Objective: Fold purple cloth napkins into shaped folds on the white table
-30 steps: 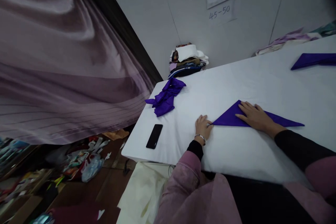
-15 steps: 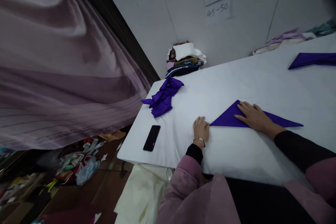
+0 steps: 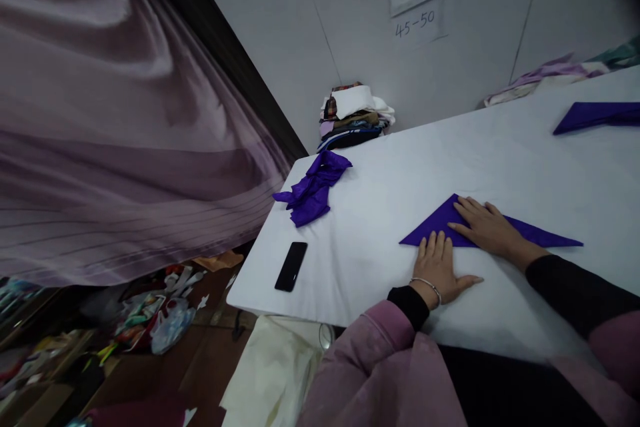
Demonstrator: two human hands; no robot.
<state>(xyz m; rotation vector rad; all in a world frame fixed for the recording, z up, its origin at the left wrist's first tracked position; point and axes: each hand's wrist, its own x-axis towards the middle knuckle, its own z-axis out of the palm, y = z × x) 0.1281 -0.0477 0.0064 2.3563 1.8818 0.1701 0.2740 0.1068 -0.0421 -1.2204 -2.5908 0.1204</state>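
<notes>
A purple cloth napkin point(image 3: 434, 225), folded into a wide triangle, lies flat on the white-covered table point(image 3: 380, 213), its long edge toward me. My left hand point(image 3: 440, 267) rests palm down at that near edge, fingertips on the cloth and thumb stretched out to the right. On the middle of the triangle my right hand point(image 3: 487, 227) lies flat, fingers pointing to the upper left. Neither hand grips anything. The part of the napkin beneath my hands is hidden.
Left on the table are a crumpled purple cloth point(image 3: 314, 190) and a black phone point(image 3: 291, 267). Another folded purple cloth point(image 3: 595, 117) lies at the far right. Folded clothes point(image 3: 355, 120) are stacked by the wall. A curtain point(image 3: 150, 147) hangs at the left.
My left hand has left the napkin's left corner and moved right, opening flat onto its near edge. My right hand has stayed on the cloth.
</notes>
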